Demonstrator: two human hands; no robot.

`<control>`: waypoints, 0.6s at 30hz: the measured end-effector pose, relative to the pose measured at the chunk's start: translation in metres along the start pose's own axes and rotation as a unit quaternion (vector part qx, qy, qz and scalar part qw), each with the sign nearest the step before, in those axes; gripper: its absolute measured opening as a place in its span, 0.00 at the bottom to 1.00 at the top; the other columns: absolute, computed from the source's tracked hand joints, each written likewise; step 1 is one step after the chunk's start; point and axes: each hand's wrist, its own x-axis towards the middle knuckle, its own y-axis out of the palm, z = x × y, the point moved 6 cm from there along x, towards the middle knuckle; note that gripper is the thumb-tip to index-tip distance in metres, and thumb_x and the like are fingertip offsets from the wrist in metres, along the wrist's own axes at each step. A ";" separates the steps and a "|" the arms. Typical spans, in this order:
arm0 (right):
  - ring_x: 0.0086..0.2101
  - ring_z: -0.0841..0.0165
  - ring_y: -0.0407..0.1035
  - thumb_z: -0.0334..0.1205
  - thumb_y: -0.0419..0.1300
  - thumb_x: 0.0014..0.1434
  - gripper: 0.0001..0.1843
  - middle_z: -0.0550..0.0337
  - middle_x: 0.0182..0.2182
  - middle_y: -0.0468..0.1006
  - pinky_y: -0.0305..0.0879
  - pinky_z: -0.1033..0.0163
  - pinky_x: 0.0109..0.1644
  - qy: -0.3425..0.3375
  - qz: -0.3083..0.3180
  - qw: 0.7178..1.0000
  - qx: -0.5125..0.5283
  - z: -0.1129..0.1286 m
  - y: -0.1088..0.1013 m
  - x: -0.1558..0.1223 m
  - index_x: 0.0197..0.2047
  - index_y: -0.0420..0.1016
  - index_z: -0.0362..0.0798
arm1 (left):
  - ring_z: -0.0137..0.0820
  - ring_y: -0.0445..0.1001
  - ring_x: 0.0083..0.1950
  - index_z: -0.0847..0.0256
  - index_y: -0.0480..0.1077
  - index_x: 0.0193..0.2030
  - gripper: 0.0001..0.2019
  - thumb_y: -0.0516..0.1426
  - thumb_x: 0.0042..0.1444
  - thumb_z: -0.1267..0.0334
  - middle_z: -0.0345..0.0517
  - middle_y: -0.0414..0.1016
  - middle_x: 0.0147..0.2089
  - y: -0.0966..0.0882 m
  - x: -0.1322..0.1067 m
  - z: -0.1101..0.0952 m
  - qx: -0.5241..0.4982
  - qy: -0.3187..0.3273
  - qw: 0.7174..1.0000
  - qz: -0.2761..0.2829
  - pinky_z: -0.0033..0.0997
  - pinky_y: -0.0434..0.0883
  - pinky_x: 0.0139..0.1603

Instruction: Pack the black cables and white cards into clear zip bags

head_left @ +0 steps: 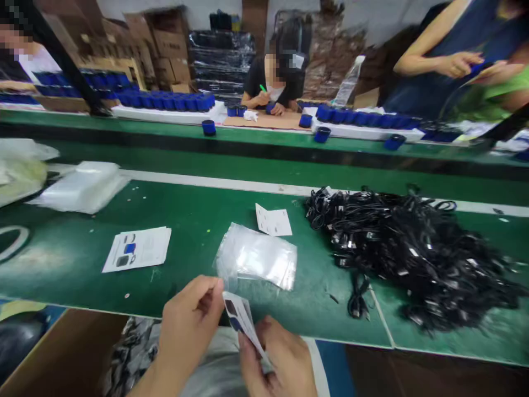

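My left hand [192, 314] is closed in a pinch at the table's front edge. A thin clear plastic bag [230, 282] shows at its fingertips, though its outline is hard to make out. In my right hand [285, 358], a folded printed leaflet [244, 321] is gripped between thumb and fingers, tilted toward the left hand. Just beyond both hands lies a stack of clear plastic bags [264, 256]. Behind the stack, another leaflet [275, 221] stands partly unfolded. To the left rests a pile of printed leaflets [142, 248].
A large heap of black cables [405, 253] covers the right side, with one cable bundle [357, 298] in front. Wrapped plastic bags [85, 187] and a tape roll [12, 242] lie left. Across the raised green ledge [165, 132], people work among blue cups [165, 101].
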 end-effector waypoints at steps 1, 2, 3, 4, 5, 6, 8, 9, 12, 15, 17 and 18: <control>0.17 0.73 0.63 0.30 0.47 0.63 0.11 0.65 0.18 0.67 0.54 0.67 0.22 -0.013 -0.011 1.000 -0.009 0.002 -0.001 0.003 0.28 0.62 0.48 | 0.23 0.69 0.21 0.60 0.68 0.29 0.10 0.52 0.61 0.62 0.34 0.67 0.23 0.001 0.000 -0.005 0.020 0.026 0.999 -0.001 0.19 0.65 0.24; 0.17 0.73 0.63 0.30 0.46 0.63 0.12 0.65 0.17 0.67 0.53 0.66 0.22 -0.023 -0.017 0.999 -0.019 0.004 -0.002 0.005 0.29 0.63 0.48 | 0.23 0.67 0.21 0.60 0.68 0.29 0.11 0.51 0.61 0.63 0.34 0.65 0.22 0.003 0.000 -0.009 0.036 0.049 0.998 -0.002 0.19 0.64 0.23; 0.16 0.72 0.62 0.30 0.45 0.64 0.13 0.65 0.17 0.67 0.53 0.66 0.21 -0.029 -0.018 0.999 -0.030 0.005 -0.003 0.006 0.29 0.63 0.48 | 0.23 0.66 0.20 0.60 0.68 0.28 0.11 0.51 0.61 0.63 0.34 0.64 0.22 0.004 -0.001 -0.013 0.050 0.068 0.996 -0.004 0.20 0.63 0.22; 0.16 0.72 0.62 0.30 0.45 0.64 0.13 0.64 0.18 0.67 0.52 0.66 0.21 -0.032 -0.014 0.998 -0.042 0.005 -0.003 0.007 0.29 0.63 0.48 | 0.23 0.65 0.20 0.60 0.68 0.27 0.12 0.50 0.61 0.64 0.34 0.63 0.22 0.006 -0.002 -0.017 0.062 0.084 0.995 -0.005 0.20 0.62 0.22; 0.16 0.72 0.62 0.30 0.44 0.63 0.13 0.64 0.18 0.67 0.52 0.65 0.21 -0.030 -0.006 0.998 -0.056 0.004 -0.002 0.007 0.29 0.62 0.48 | 0.23 0.64 0.20 0.60 0.67 0.26 0.12 0.50 0.61 0.66 0.34 0.61 0.21 0.007 -0.002 -0.020 0.074 0.097 0.993 -0.005 0.20 0.62 0.22; 0.16 0.72 0.61 0.29 0.45 0.63 0.13 0.64 0.18 0.67 0.51 0.65 0.21 -0.024 0.007 0.997 -0.072 0.003 -0.002 0.006 0.28 0.62 0.48 | 0.23 0.63 0.20 0.60 0.67 0.25 0.13 0.50 0.61 0.67 0.34 0.61 0.21 0.009 -0.003 -0.022 0.080 0.106 0.991 -0.004 0.21 0.61 0.22; 0.16 0.72 0.62 0.28 0.46 0.61 0.12 0.64 0.19 0.67 0.51 0.65 0.21 -0.007 0.042 0.994 -0.098 -0.001 0.000 0.003 0.28 0.61 0.49 | 0.23 0.63 0.21 0.61 0.66 0.25 0.13 0.50 0.61 0.68 0.34 0.61 0.21 0.009 -0.004 -0.025 0.068 0.115 0.991 -0.010 0.21 0.61 0.23; 0.17 0.72 0.62 0.28 0.47 0.61 0.12 0.64 0.19 0.67 0.51 0.65 0.21 0.000 0.057 0.993 -0.105 -0.002 0.000 0.001 0.27 0.61 0.49 | 0.23 0.63 0.21 0.61 0.66 0.25 0.13 0.50 0.61 0.68 0.35 0.61 0.22 0.009 -0.005 -0.025 0.058 0.113 0.992 -0.016 0.21 0.61 0.24; 0.18 0.72 0.64 0.28 0.46 0.60 0.12 0.64 0.19 0.68 0.51 0.65 0.22 0.018 0.078 0.992 -0.101 -0.006 0.001 -0.004 0.26 0.60 0.49 | 0.23 0.63 0.22 0.61 0.67 0.26 0.12 0.50 0.61 0.69 0.35 0.62 0.22 0.010 -0.006 -0.023 0.036 0.099 0.994 -0.015 0.21 0.62 0.25; 0.18 0.71 0.66 0.28 0.45 0.59 0.12 0.63 0.19 0.69 0.50 0.65 0.22 0.041 0.096 0.990 -0.097 -0.009 0.002 -0.005 0.27 0.61 0.49 | 0.24 0.63 0.22 0.61 0.67 0.27 0.12 0.51 0.61 0.69 0.36 0.63 0.22 0.014 -0.008 -0.025 0.036 0.126 0.991 -0.008 0.22 0.62 0.25; 0.18 0.70 0.67 0.30 0.46 0.59 0.11 0.63 0.19 0.70 0.50 0.65 0.22 0.072 0.116 0.987 -0.090 -0.014 0.004 -0.004 0.27 0.61 0.49 | 0.25 0.64 0.24 0.61 0.67 0.27 0.12 0.51 0.61 0.69 0.37 0.64 0.23 0.018 -0.012 -0.028 0.053 0.164 0.985 -0.001 0.24 0.62 0.26; 0.18 0.70 0.68 0.30 0.46 0.58 0.10 0.63 0.18 0.71 0.49 0.65 0.22 0.091 0.131 0.984 -0.083 -0.017 0.005 -0.004 0.27 0.62 0.49 | 0.27 0.65 0.25 0.61 0.67 0.28 0.11 0.50 0.62 0.69 0.38 0.65 0.23 0.021 -0.015 -0.029 0.066 0.180 0.981 0.007 0.25 0.63 0.27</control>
